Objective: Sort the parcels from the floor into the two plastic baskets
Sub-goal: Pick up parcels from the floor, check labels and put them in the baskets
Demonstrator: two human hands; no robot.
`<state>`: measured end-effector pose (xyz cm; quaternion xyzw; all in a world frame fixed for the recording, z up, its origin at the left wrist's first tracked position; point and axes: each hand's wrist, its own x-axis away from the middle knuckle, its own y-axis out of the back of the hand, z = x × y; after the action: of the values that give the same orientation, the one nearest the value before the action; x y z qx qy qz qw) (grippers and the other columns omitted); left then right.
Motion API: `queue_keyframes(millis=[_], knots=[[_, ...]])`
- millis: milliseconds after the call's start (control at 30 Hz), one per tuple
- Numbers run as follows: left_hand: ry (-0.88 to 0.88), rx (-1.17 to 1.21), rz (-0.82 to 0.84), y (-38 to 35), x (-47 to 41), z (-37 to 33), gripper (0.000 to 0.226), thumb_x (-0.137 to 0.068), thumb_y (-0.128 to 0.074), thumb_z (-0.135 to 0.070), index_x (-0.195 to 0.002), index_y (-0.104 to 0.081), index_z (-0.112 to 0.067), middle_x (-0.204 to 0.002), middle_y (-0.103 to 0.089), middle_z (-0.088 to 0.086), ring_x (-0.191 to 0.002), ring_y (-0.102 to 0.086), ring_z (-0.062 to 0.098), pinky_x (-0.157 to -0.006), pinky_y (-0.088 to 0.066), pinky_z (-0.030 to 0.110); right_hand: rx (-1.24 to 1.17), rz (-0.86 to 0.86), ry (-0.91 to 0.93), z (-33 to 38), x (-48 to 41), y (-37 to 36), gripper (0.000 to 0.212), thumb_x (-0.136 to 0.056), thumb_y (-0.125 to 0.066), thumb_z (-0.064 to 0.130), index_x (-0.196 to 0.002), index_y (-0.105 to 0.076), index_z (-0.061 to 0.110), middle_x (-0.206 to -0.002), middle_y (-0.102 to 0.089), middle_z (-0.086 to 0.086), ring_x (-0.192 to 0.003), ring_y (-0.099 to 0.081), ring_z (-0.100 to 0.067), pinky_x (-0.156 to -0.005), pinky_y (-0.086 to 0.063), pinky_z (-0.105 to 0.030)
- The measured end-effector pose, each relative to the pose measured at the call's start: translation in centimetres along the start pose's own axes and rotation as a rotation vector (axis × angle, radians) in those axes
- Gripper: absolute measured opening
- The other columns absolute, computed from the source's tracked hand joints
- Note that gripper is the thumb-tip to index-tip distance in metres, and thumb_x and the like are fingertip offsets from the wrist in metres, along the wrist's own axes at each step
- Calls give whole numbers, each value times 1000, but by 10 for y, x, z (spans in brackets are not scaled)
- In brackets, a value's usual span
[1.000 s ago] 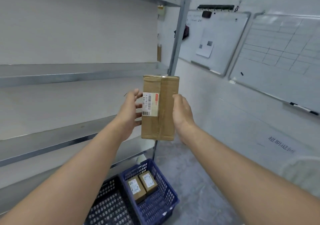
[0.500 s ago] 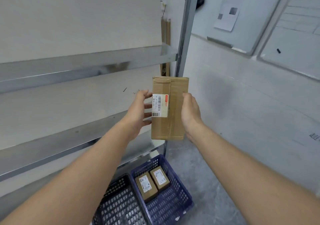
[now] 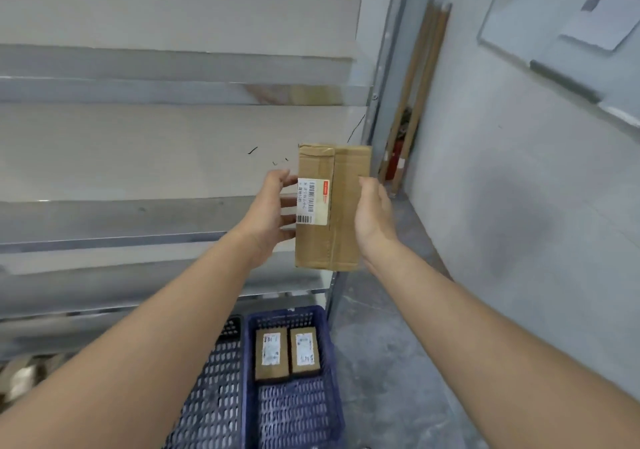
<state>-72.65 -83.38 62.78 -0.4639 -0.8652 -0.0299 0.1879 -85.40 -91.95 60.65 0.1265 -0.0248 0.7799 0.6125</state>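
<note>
I hold a tall brown cardboard parcel [image 3: 341, 213] upright in front of the shelf, its white barcode label facing me. My left hand [image 3: 272, 213] grips its left edge, with the fingertips reaching the label side. My right hand [image 3: 374, 218] grips its right edge, thumb along the front. Below the parcel on the floor stands a blue plastic basket [image 3: 250, 389] holding two small labelled parcels [image 3: 272, 355] [image 3: 304, 350] side by side. A dark plastic basket [image 3: 214, 396] stands against the blue basket's left side, partly hidden by my left forearm.
Metal shelf boards [image 3: 138, 92] run across the left, with an upright post [image 3: 384, 78] at their right end. Wooden sticks [image 3: 419, 78] lean in the corner behind the post. A grey wall with a whiteboard [image 3: 554, 33] is on the right. Grey floor [image 3: 388, 362] lies right of the baskets.
The view has tilted downward, so the baskets show more fully and the whiteboards have slid up and out. Both hands keep the same hold on the parcel.
</note>
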Motion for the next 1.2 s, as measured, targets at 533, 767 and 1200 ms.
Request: queue_keyframes(millis=[533,767,1200], knots=[[192,16,-167,23,-31,88,43,-104,-35,-56,-122,-66,-33,-118,-71,9,-108,-69,29,-101,-52,52,153,147,-227,-96,-38,-29,28,-111,-35,50,-124,-54,35,-112,-59,14,-112,-57,-13,-107,-44,-43],[299,-5,-67,46,-53,155,39,-106,-30,-53,-115,-64,-36,-121,-67,12,-108,-67,26,-94,-53,45,268,50,-257,-164,-34,-55,49,-99,-30,55,-114,-62,21,-108,-70,0,-101,-66,-24,-86,-51,-44],[558,79,-265,33,-109,348,36,-104,-35,-50,-94,-66,-34,-99,-71,0,-98,-66,24,-94,-49,42,433,194,-499,-348,-72,-50,54,-87,-28,60,-113,-63,27,-115,-68,-4,-102,-64,-24,-93,-51,-48]])
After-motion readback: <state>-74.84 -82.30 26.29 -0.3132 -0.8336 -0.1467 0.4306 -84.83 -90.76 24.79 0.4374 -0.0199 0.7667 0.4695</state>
